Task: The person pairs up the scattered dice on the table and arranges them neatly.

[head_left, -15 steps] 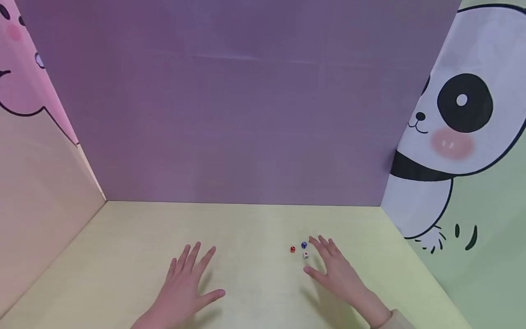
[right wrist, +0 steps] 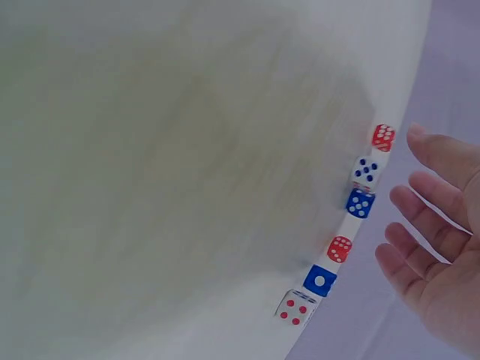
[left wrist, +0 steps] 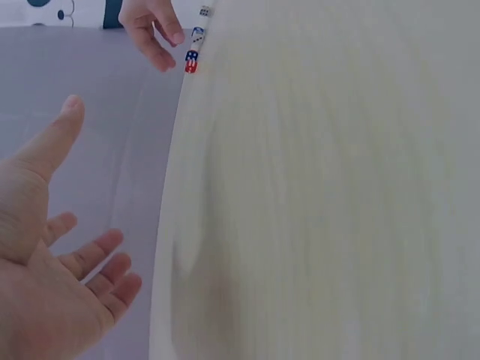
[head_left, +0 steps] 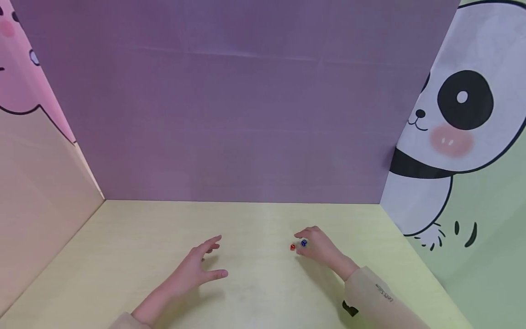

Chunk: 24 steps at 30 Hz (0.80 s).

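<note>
The right hand, fanned out flat half a second ago, has swung over the dice, its fingers now bent and thumb apart; it grips nothing. The left hand has rolled from palm-down to edge-on, its thumb parted from the fingers — also holding nothing, and well apart from the dice. More of the beige cloth sleeve, with its dark lettering, shows behind the right hand. Under both hands lies a smooth, pale yellow table; beyond them stands a creased purple backdrop. Six small cubes with softened corners sit just beside the right fingertips — two red and two blue with white pips, two white with coloured pips.
</note>
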Available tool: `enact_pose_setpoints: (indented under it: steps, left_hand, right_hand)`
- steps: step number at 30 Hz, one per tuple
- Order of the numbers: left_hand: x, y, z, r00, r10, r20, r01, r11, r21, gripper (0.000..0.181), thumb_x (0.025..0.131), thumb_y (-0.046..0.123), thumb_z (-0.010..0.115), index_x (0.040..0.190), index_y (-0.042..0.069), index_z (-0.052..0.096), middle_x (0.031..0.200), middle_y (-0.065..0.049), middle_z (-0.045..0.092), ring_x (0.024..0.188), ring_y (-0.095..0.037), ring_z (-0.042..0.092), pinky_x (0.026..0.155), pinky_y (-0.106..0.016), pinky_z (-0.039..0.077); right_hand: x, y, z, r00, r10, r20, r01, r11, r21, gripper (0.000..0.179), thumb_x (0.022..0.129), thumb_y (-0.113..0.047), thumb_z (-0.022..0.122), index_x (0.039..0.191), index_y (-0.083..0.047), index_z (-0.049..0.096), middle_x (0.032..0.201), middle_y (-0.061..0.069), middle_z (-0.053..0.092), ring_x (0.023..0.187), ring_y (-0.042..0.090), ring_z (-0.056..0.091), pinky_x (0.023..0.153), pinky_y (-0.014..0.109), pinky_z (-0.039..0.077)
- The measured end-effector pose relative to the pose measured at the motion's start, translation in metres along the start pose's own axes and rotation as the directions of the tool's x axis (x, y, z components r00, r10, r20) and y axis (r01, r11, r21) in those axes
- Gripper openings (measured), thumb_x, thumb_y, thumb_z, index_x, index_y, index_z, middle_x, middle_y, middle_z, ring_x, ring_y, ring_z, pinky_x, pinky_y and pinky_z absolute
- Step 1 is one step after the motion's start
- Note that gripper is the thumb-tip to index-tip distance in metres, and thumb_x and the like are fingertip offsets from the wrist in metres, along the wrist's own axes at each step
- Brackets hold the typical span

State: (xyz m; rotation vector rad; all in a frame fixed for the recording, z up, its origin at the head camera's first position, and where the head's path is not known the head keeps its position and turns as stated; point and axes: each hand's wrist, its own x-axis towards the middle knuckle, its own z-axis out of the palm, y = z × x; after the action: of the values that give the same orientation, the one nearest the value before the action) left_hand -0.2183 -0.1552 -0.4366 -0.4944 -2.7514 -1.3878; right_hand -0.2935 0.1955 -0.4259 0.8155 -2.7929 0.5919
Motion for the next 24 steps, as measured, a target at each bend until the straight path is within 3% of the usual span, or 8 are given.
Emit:
enact_pose_setpoints:
  steps: [5,11,24]
  left_hand:
    - [0.011,-0.009,-0.006,0.998,0.012,0.057,-0.008,0.997,-0.078,0.078,0.077,0.032,0.078,0.141,0.011,0.039,0.125,-0.009,0.055,0.117,-0.03,0.046,0.094,-0.044,0.039]
    - [0.019,-0.02,-0.011,0.992,0.066,0.111,-0.052,0.991,-0.12,0.058,0.08,0.026,0.076,0.128,0.003,0.051,0.115,-0.012,0.059,0.107,-0.031,0.049,0.085,-0.036,0.043]
    - [0.028,-0.047,-0.019,0.992,0.015,0.122,-0.002,0.994,-0.107,0.051,0.079,0.027,0.076,0.12,0.003,0.057,0.106,-0.008,0.061,0.095,-0.024,0.052,0.078,-0.022,0.045]
  right_hand:
    - [0.011,0.004,0.005,0.998,-0.019,0.054,0.024,0.994,-0.103,0.023,0.074,-0.01,0.078,0.096,-0.004,0.072,0.088,0.004,0.067,0.085,0.021,0.053,0.08,0.037,0.047]
    - [0.018,0.0,0.007,0.998,0.002,0.066,0.007,0.991,-0.13,0.015,0.074,-0.01,0.079,0.088,-0.01,0.075,0.083,0.0,0.065,0.078,0.017,0.049,0.07,0.036,0.045]
    - [0.022,0.0,0.013,0.996,-0.023,0.086,0.037,0.986,-0.16,0.009,0.072,-0.012,0.081,0.077,-0.016,0.074,0.074,-0.005,0.061,0.072,0.013,0.046,0.065,0.029,0.04]
